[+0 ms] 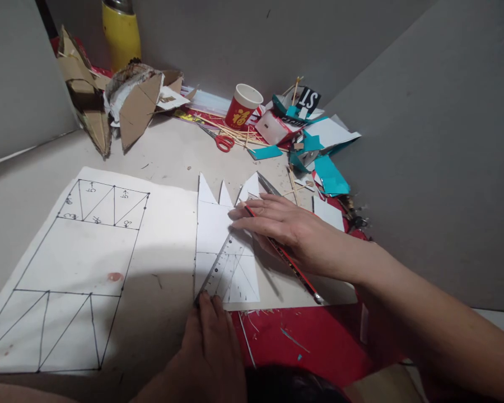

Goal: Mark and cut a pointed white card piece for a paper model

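My right hand [283,226] lies over a white cut-out card [212,226] with three pointed tips, fingers stretched flat and a red pencil [288,258] held between them, its tip near the card's top right. My left hand [212,344] presses its fingertips on the lower end of a clear ruler [224,268] laid diagonally across the card. The ruler's upper end runs under the right fingers.
A large white sheet [84,263] with drawn black lines lies at left. Red-handled scissors [222,141], a red paper cup [242,106], teal and white card scraps [319,151], cardboard pieces [121,106] and a yellow bottle [121,33] crowd the back. Grey boards wall the sides.
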`<state>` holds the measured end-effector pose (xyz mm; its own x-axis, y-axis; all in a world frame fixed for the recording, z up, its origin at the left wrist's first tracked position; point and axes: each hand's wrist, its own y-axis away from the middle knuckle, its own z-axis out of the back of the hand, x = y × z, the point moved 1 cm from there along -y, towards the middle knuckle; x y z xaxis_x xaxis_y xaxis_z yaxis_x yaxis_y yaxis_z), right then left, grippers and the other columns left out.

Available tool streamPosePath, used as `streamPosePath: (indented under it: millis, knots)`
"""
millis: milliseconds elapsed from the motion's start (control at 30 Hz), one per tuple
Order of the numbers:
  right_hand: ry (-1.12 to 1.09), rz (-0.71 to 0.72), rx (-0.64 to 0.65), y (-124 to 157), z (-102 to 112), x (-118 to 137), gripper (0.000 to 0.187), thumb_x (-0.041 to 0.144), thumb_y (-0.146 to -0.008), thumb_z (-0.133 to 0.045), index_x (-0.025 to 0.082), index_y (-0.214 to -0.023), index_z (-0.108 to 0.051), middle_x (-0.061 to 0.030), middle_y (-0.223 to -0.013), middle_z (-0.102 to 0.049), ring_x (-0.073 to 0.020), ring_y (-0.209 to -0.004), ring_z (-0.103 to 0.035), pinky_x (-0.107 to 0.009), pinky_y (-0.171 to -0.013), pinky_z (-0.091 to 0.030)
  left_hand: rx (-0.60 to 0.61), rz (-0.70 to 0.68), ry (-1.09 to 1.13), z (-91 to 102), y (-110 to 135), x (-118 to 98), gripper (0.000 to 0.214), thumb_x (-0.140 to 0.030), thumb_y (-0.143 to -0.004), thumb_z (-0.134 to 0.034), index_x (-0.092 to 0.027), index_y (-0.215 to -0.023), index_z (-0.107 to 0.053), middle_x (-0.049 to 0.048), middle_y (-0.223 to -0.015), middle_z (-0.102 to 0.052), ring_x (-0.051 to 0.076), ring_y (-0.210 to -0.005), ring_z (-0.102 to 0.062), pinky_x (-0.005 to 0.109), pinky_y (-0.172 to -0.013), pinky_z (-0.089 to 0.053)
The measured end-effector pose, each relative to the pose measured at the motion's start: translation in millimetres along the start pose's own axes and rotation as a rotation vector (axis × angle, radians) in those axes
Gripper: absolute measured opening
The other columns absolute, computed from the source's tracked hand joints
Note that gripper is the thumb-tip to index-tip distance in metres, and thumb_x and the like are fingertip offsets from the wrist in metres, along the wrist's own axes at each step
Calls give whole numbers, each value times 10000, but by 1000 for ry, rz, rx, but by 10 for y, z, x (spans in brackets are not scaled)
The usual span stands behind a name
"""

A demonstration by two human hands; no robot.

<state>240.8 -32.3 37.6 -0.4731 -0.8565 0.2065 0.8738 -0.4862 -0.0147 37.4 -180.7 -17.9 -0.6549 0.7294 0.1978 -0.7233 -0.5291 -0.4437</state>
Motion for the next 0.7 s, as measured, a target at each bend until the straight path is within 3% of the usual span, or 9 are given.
streamPosePath:
  millis: [100,200,300,367,500,600,700]
  knots:
    - [-148,-53,-141,22,35,159,363,162,-993,-433,176,-1341,-535,-136,-1142,-698,-235,-1105,-630,-419,-988,-486,2,7,-7,4,-10,2,260,-225,-839,-531,-71,-950,-709,151,-924,-791,295,-885,-729,409,-793,-466]
    - [-415,-72,-157,43,57,339,369,280,-1042,-396,206,-1386,-507,-85,-1056,-715,-177,-1001,-663,-304,-870,-534,-3,4,0,2,-13,-4,259,-214,-829,-531,-66,-949,-707,159,-908,-790,308,-880,-727,425,-796,-468]
    - [-581,-66,-152,19,57,444,420,413,-1057,-344,179,-1290,-604,-89,-991,-711,-161,-903,-666,-281,-779,-549,-14,0,-6,-12,-4,-23,264,-211,-826,-533,-56,-955,-702,163,-908,-790,319,-869,-727,439,-794,-466]
    - [-619,-66,-168,-17,39,458,418,406,-1058,-350,162,-1207,-654,-94,-963,-716,-159,-881,-668,-279,-759,-554,-15,5,-17,-26,7,-40,272,-227,-834,-526,-55,-950,-702,163,-909,-789,320,-873,-725,439,-790,-463]
    - [-588,-42,-253,-53,-66,386,318,316,-1044,-422,160,-1208,-646,-107,-1076,-736,-170,-1035,-674,-323,-939,-527,-24,16,-53,-57,24,-73,266,-251,-825,-539,-66,-914,-706,156,-901,-788,311,-871,-718,424,-779,-462]
    - [-500,-26,-248,-27,-216,286,311,294,-1031,-453,179,-1283,-593,-107,-1185,-716,-177,-1171,-633,-397,-1116,-397,-34,15,-65,-80,26,-87,259,-259,-802,-565,-71,-910,-707,144,-893,-790,305,-865,-714,414,-775,-459]
    - [-429,-23,-258,11,-384,188,317,296,-1021,-470,200,-1306,-571,-90,-1180,-716,-183,-1213,-605,-447,-1156,-330,-55,18,-60,-102,25,-99,278,-289,-812,-563,-77,-919,-708,136,-883,-790,299,-862,-709,407,-759,-459]
